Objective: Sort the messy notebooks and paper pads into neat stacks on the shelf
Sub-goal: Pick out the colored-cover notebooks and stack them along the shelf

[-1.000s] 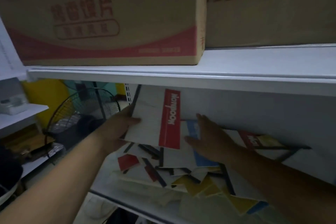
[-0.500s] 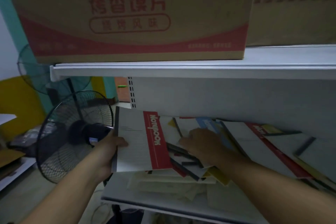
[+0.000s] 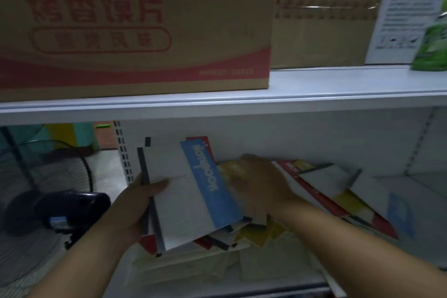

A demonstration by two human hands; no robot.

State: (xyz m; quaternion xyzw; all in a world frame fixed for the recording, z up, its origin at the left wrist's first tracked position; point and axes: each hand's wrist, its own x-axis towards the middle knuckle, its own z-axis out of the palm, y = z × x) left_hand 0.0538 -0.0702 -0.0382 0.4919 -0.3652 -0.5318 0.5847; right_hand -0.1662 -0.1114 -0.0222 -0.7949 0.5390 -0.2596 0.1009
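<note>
Gripping a light, probably floppy notebook bundle (image 3: 188, 196) by its spine edge, the left hand (image 3: 135, 203) holds it over the shelf (image 3: 420, 184). The right hand (image 3: 261, 184) lies on the loose heap (image 3: 326, 191), grip blurred.

Dim light; cardboard box (image 3: 135, 31) on white upper shelf (image 3: 314, 84), black fan (image 3: 55, 205) at left.

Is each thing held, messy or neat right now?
left hand: grips the blue notebook, thumb on its cover
blue notebook: held up, tilted
right hand: on the notebook pile, blurred, grip unclear
notebook pile: messy, overlapping on the lower shelf
box: standing on the upper shelf
</note>
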